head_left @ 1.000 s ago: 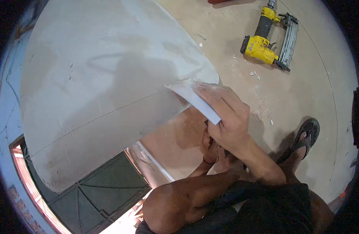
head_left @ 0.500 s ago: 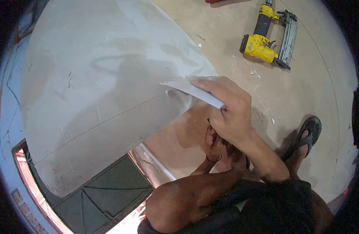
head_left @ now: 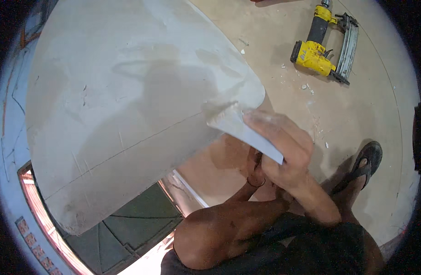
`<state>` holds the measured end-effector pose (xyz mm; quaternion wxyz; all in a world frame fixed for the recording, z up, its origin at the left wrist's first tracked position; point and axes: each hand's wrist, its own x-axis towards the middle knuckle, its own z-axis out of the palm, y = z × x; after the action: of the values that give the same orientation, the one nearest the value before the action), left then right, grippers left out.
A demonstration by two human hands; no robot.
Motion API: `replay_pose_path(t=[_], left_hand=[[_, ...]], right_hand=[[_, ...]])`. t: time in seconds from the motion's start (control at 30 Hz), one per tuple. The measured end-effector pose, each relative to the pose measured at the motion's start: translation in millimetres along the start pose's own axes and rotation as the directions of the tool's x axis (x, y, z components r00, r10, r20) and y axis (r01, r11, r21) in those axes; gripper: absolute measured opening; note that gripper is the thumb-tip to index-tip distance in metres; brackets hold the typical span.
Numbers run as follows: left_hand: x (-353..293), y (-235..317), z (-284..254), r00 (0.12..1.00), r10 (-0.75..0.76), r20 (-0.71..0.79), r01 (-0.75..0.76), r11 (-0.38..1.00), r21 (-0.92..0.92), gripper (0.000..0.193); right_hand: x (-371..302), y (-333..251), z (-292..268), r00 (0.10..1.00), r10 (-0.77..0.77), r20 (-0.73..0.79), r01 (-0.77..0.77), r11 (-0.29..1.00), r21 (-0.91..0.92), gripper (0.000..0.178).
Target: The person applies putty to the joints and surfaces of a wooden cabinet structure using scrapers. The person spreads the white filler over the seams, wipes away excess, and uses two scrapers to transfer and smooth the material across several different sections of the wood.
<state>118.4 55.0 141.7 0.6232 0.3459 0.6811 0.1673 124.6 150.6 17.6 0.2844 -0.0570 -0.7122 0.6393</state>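
Note:
My right hand (head_left: 286, 149) is closed round a flat white putty spreader (head_left: 252, 134). Whitish paste lines its wide, rough edge, which sits over the near edge of a large pale panel (head_left: 169, 98); whether it touches cannot be told. The panel has a rounded corner, a thin dark line across it, several scratches and smeared damp-looking patches. Below my right hand, my left hand (head_left: 257, 164) hangs low beside my left leg with a thin dark band at the wrist. Its fingers are mostly hidden behind the right hand and the spreader.
A yellow and black air stapler (head_left: 318, 57) lies on the beige surface at the far right, with white crumbs (head_left: 306, 87) near it. My foot in a black flip-flop (head_left: 363, 165) rests at right. A dark green metal panel (head_left: 137, 224) shows below the pale panel.
My right hand has drawn the spreader right and toward me, turning it so its paste-covered edge shows. The panel's rounded corner has come into sight. The whole view has shifted slightly.

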Motion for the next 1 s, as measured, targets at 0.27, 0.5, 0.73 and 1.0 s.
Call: replay_pose_path(t=[0.27, 0.5, 0.73, 1.0], left_hand=[[10.5, -12.8, -2.6, 0.998, 0.065, 0.023, -0.063, 0.993, -0.097, 0.046], [9.9, -36.0, 3.7, 0.982, 0.180, 0.062, -0.175, 0.982, -0.069, 0.046], [-11.3, -18.3, -3.5, 0.995, 0.099, 0.016, -0.097, 0.992, -0.079, 0.042], [-3.2, -23.5, -1.0, 0.993, 0.122, -0.002, -0.122, 0.987, -0.104, 0.038]], right_hand=[[-0.8, 16.2, 32.8, 0.983, -0.167, -0.075, 0.153, 0.975, -0.158, 0.038], [-21.6, 14.0, 19.2, 0.987, -0.157, -0.025, 0.148, 0.965, -0.216, 0.036], [24.2, 1.8, 26.6, 0.998, 0.059, -0.039, -0.058, 0.998, 0.013, 0.035], [0.6, 5.9, 6.2, 0.997, -0.034, 0.075, 0.035, 0.999, -0.023, 0.035]])
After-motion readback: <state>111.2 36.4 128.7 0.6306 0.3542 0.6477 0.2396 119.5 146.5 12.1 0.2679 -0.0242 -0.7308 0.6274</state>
